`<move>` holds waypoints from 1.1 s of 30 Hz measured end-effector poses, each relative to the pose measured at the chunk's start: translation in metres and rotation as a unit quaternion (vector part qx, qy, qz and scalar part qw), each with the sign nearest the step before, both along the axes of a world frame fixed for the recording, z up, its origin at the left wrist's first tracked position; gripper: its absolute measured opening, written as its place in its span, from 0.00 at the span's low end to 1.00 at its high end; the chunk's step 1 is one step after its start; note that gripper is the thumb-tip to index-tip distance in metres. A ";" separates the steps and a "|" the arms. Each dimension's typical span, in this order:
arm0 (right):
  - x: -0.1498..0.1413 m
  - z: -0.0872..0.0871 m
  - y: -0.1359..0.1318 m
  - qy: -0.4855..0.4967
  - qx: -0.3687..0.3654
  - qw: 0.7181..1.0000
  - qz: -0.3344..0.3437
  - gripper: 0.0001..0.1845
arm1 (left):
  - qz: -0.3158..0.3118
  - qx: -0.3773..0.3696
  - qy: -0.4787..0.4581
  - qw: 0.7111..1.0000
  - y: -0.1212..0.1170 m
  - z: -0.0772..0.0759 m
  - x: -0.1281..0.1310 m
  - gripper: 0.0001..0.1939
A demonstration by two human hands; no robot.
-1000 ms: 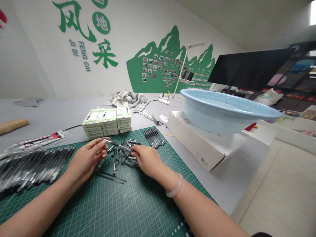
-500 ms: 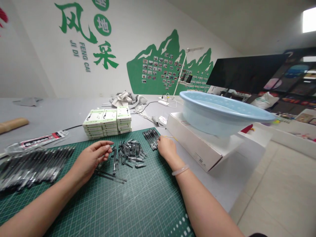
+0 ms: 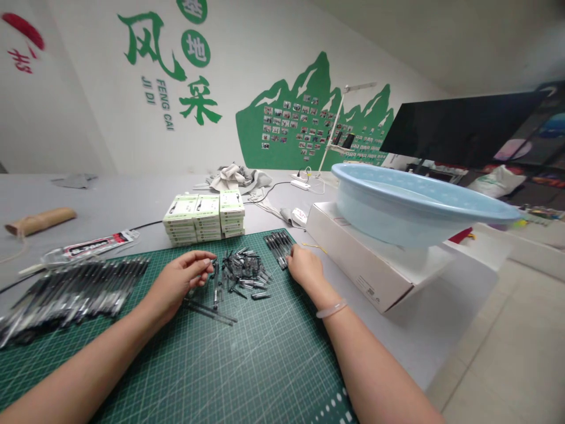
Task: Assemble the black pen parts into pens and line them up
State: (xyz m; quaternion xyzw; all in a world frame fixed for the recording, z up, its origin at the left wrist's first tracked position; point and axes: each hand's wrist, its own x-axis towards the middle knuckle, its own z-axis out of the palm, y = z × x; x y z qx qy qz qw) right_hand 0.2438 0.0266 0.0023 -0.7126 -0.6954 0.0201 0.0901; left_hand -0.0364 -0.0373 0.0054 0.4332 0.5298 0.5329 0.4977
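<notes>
My left hand (image 3: 182, 280) rests on the green cutting mat (image 3: 229, 365) with its fingers curled loosely beside a heap of black pen caps (image 3: 243, 272); whether it holds anything is hidden. My right hand (image 3: 305, 268) lies at the mat's right edge, fingers closed against a small row of finished black pens (image 3: 279, 245). Two thin clear pen refills (image 3: 210, 312) lie just below my left hand. A big pile of black pens (image 3: 70, 290) covers the mat's left side.
Stacked white-green pen boxes (image 3: 204, 216) stand behind the mat. A pale blue basin (image 3: 415, 203) sits on a white carton (image 3: 353, 259) at the right, near the table's edge. A packaged pen strip (image 3: 95, 244), a cardboard roll (image 3: 39, 219) and crumpled cloth (image 3: 236, 175) lie further back.
My right hand carried an assembled pen from the cap heap to the row of pens at the right and stays there. My left hand let go of the pen and stayed by the caps.
</notes>
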 end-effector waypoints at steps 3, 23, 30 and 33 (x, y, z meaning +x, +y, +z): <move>0.000 0.000 0.001 -0.005 -0.007 1.000 -0.008 0.15 | -0.008 0.009 0.008 1.000 -0.002 0.002 0.005 0.17; -0.001 0.000 0.000 0.019 0.031 0.999 0.002 0.12 | 0.111 0.060 0.553 0.824 0.017 0.004 -0.086 0.07; -0.006 -0.008 0.005 0.028 0.046 0.999 0.009 0.10 | 0.049 -0.009 0.635 0.771 0.013 0.015 -0.071 0.13; -0.006 -0.006 0.005 0.072 0.073 0.995 0.005 0.10 | 0.057 0.045 0.598 0.798 0.010 0.021 -0.057 0.12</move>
